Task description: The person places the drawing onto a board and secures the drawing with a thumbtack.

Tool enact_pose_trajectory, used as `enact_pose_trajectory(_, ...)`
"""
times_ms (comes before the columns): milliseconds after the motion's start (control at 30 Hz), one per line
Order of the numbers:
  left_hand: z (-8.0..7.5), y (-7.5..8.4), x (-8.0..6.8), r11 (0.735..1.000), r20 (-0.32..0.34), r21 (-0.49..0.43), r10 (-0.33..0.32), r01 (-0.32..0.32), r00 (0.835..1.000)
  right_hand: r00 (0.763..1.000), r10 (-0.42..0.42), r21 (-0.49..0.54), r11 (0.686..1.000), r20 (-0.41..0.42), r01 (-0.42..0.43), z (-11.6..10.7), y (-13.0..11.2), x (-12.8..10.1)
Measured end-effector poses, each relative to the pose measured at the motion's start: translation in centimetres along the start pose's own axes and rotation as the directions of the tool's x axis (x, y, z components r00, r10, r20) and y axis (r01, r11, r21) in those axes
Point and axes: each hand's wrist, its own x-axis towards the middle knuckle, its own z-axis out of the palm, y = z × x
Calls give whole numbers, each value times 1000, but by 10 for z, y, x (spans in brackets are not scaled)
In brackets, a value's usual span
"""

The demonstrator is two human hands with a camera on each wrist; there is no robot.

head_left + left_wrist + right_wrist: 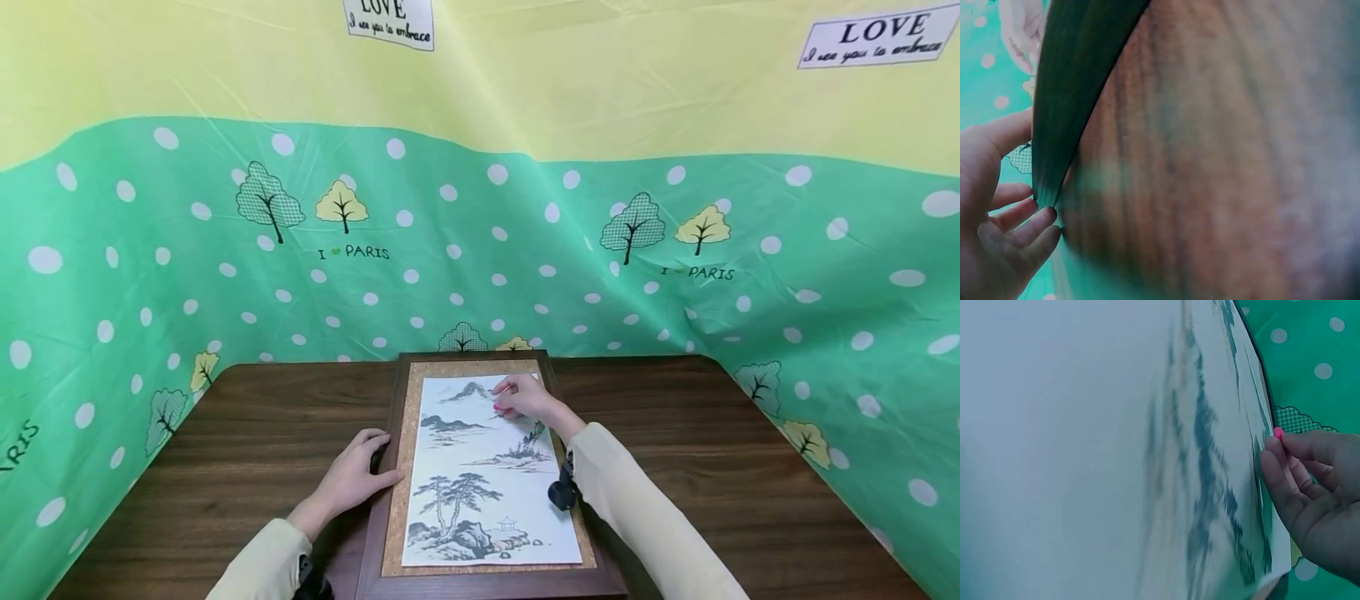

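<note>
Two hands work at a dark wooden frame with a cork mat [396, 467], lying flat on the brown wooden table [225, 433]. The right hand [528, 402] pinches a small pink pin [1278, 432] between thumb and fingertips at the upper right of the white ink-landscape sheet [480, 475]; the left hand [352, 479] rests its loosely curled fingers on the frame's left edge. Loose elsewhere, the sheet could skew or crease if pushed. Its long axis runs away from the person, mountains at the far end.
</note>
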Motion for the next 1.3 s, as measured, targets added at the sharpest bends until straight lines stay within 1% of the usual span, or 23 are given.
enact_pose_trajectory(167,1,-3,0,1000,-8,1,-23,23,1000,999,29,18,999,-43,-28,9,-3,21)
enact_pose_trajectory(267,1,-4,-1,1000,-18,2,-16,16,1000,994,58,21,998,-88,-56,13,-1,32)
enact_pose_trajectory(400,2,-6,-1,1000,-16,0,-25,25,1000,986,83,28,996,-148,-80,16,2,41)
enact_pose_trajectory(567,3,-7,-1,999,-21,2,-42,42,999,981,67,12,998,-180,-66,17,2,49)
enact_pose_trajectory(767,3,-8,0,1000,-25,-6,-26,26,999,963,47,-84,994,-265,-72,17,0,54)
enact_pose_trajectory(867,3,-8,0,1000,-33,-4,-17,16,999,955,51,-78,994,-293,-77,18,-2,54)
enact_pose_trajectory(933,3,-8,0,1000,-34,-3,-16,15,999,952,63,-58,995,-300,-84,18,-4,54)
enact_pose_trajectory(1033,2,-7,0,1000,-30,-2,-25,25,999,951,65,-58,995,-302,-86,18,-5,54)
enact_pose_trajectory(1100,2,-7,0,1000,-25,-4,-30,30,999,953,52,-85,993,-297,-81,18,-5,54)
enact_pose_trajectory(1167,2,-6,0,999,-23,-10,-35,35,999,960,24,-145,987,-280,-67,16,-4,54)
enact_pose_trajectory(1300,2,-6,0,999,-27,-7,-32,32,999,977,-19,-238,971,-213,-32,12,-2,54)
